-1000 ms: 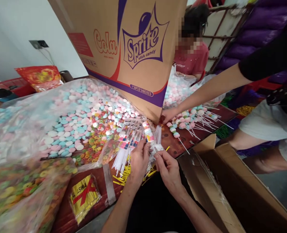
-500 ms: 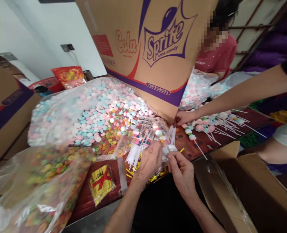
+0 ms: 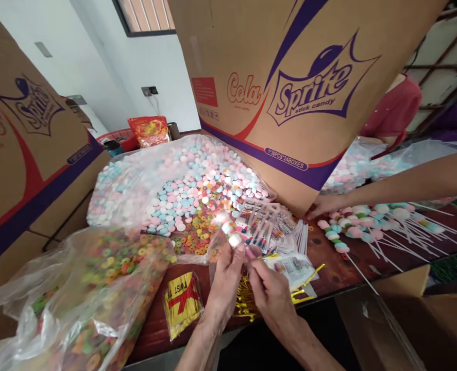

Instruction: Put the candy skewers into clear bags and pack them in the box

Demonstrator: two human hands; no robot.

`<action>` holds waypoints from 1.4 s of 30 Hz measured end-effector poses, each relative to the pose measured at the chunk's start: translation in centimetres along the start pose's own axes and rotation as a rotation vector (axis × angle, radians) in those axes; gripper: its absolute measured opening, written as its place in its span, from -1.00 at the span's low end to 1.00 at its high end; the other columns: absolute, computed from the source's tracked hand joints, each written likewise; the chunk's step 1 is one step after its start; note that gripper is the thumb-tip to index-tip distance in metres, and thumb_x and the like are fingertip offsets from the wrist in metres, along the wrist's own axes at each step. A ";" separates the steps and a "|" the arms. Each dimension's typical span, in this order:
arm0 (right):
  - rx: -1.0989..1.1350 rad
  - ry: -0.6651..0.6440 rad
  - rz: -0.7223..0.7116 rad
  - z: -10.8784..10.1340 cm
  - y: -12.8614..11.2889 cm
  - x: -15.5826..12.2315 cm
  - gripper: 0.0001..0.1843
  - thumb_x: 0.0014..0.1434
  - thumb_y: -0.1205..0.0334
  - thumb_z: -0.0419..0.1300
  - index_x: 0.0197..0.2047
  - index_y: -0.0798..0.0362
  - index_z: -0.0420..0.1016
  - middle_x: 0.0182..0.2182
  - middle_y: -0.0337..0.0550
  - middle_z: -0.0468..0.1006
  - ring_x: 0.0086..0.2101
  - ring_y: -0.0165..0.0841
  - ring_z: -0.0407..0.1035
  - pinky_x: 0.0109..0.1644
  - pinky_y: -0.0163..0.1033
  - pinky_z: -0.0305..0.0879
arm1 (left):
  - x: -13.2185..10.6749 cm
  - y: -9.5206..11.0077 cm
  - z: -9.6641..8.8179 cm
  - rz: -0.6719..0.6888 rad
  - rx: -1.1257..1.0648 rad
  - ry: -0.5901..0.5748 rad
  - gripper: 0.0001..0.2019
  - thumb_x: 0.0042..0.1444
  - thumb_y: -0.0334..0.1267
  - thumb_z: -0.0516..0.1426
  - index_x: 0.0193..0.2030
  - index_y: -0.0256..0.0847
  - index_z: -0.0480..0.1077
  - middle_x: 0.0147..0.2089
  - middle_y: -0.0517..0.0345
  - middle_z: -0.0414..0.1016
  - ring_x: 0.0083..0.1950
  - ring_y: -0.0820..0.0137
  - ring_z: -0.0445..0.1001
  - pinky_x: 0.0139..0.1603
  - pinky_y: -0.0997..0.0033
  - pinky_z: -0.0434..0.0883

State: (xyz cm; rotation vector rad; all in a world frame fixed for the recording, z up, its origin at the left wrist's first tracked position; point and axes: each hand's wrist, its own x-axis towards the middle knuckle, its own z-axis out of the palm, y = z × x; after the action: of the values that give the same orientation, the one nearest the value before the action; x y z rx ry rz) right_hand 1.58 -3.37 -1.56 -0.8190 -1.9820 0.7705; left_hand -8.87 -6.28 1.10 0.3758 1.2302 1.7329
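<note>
Dark red tabletop (image 3: 323, 246), white wall (image 3: 123, 67) behind, two printed cartons (image 3: 247, 131) in view. One candy stick (image 3: 234, 239), tilted, above the tabletop near loose rings (image 3: 195, 234). Left hand (image 3: 226, 281): fingers closed round its lower end. Right hand (image 3: 272, 288): fingers curled in just beside; cannot tell what they grip. Nearby: one twist-tie packet (image 3: 183, 304), one ring bag (image 3: 108, 257), one marshmallow bag (image 3: 112, 190). Gold ties (image 3: 245, 299) heaped below, too many to count.

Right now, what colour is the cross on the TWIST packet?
The cross is red, shown in the head view.

Soft indoor light (dark, stretched lower-right corner)
</note>
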 end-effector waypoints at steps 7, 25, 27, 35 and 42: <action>0.185 -0.291 0.223 0.9 -0.3 0.4 -0.66 0.33 0.18 -0.02 -0.50 0.01 0.22 -0.65 -0.34 0.24 -0.61 -0.46 0.16 -0.54 -0.35 0.05 | 1.1 0.9 -1.1 -0.060 -0.210 0.055 -0.70 -0.11 -0.15 0.37 -0.27 -0.24 0.48 -0.23 0.03 0.60 -0.11 0.22 0.58 -0.06 0.26 0.46; -0.381 -0.005 0.048 8.9 2.4 19.9 -0.74 0.23 0.39 0.10 -0.09 0.05 0.57 -0.19 -0.06 0.52 -0.21 -0.27 0.39 -0.26 -0.28 0.20 | 1.3 0.8 -5.8 -0.001 -0.223 0.251 -0.73 -0.07 -0.13 0.37 -0.25 -0.18 0.53 -0.23 0.09 0.61 -0.14 0.32 0.58 -0.06 0.36 0.49; -0.499 -0.019 0.052 10.3 2.8 21.3 -0.72 0.25 0.36 0.10 -0.02 0.02 0.55 -0.12 -0.02 0.50 -0.15 -0.22 0.38 -0.28 -0.27 0.18 | 1.2 0.7 -5.7 -0.010 -0.223 0.257 -0.70 -0.07 -0.13 0.37 -0.21 -0.19 0.52 -0.23 0.08 0.60 -0.17 0.31 0.58 -0.08 0.36 0.50; -0.406 0.041 0.019 11.0 4.8 21.0 -0.79 0.25 0.31 0.10 -0.22 -0.03 0.59 -0.19 -0.11 0.54 -0.22 -0.27 0.39 -0.28 -0.26 0.16 | 1.2 0.2 -6.0 -0.085 -0.260 0.241 -0.61 -0.09 -0.15 0.38 -0.12 -0.26 0.50 -0.22 0.01 0.60 -0.26 0.29 0.58 -0.15 0.31 0.50; 0.073 0.247 0.128 9.3 6.7 20.5 -0.86 0.16 0.25 0.09 -0.33 0.06 0.47 -0.43 -0.18 0.53 -0.39 -0.32 0.40 -0.27 -0.27 0.30 | 0.8 0.2 -5.2 -0.130 -0.273 0.271 -0.65 -0.15 -0.12 0.41 -0.24 -0.22 0.51 -0.20 0.00 0.61 -0.19 0.25 0.59 -0.10 0.27 0.50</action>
State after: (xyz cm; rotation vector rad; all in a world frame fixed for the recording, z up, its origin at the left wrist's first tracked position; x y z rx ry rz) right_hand -13.71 14.50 -1.46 -0.9566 -1.6869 0.7712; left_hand -12.96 -8.56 -1.23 -0.1024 1.1552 1.8489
